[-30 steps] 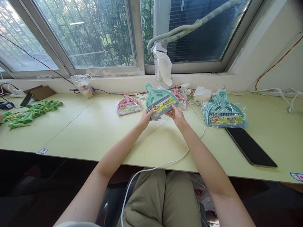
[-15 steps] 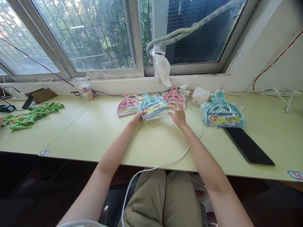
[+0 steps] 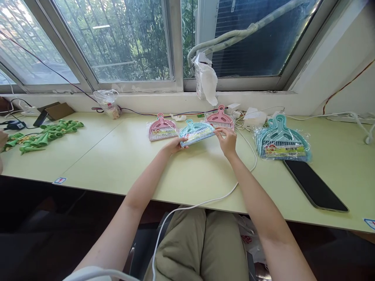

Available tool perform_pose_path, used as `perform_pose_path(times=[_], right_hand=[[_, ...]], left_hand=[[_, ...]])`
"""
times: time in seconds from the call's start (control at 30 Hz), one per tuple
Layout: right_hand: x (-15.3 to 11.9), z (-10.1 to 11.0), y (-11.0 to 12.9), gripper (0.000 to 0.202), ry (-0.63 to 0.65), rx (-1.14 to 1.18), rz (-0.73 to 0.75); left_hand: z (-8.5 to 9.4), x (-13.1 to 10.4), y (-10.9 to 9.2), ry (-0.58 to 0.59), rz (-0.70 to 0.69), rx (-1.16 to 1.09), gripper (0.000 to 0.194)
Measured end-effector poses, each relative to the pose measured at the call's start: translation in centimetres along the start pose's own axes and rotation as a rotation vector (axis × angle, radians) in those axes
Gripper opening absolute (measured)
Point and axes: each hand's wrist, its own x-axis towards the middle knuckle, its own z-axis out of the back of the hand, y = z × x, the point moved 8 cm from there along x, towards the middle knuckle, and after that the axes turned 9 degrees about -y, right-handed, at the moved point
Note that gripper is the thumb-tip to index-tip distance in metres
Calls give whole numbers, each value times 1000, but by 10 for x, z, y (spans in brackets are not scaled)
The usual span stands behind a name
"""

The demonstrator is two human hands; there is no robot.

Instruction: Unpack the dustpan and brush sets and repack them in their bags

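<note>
A blue mini dustpan and brush set (image 3: 197, 132) in clear plastic wrap is held tilted over the table between both hands. My left hand (image 3: 174, 146) grips its lower left corner, thumb on top. At the right corner, my right hand (image 3: 227, 141) pinches the wrapped edge. Behind it lie two pink dustpan sets, one to the left (image 3: 161, 128) and one to the right (image 3: 220, 117). A stack of blue dustpan sets (image 3: 281, 140), also wrapped, rests on the right side of the table.
A black phone (image 3: 316, 185) lies by the blue stack. The white cable (image 3: 216, 199) crosses the pale green table (image 3: 117, 164). Green cone-shaped pieces (image 3: 49, 134) lie on the left, near another person's hand (image 3: 2, 141). A plastic bag (image 3: 109, 104) stands by the window.
The held blue dustpan set has tipped flatter. My right hand has closed on its right corner, where the fingers were more spread. Another person's hand has come into view at far left.
</note>
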Motion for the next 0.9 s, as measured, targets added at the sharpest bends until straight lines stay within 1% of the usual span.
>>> perform_pose_path(times=[0.2, 0.37, 0.5, 0.63, 0.77, 0.9], right_hand=[[-7, -2, 18, 23, -4, -67, 41], [-8, -3, 19, 19, 9, -142, 29], [-7, 0, 18, 18, -8, -188, 25], [-5, 0, 15, 21, 9, -226, 21], [-4, -1, 10, 23, 22, -221, 26], [-3, 3, 12, 27, -31, -217, 73]], left_hand=[[1, 8, 6, 82, -11, 80, 29], [-2, 10, 8, 142, -18, 70, 26], [-4, 10, 9, 149, -29, 74, 23], [-6, 7, 9, 163, -44, 147, 20], [-10, 2, 7, 160, -54, 230, 23], [-12, -3, 4, 124, -74, 277, 29]])
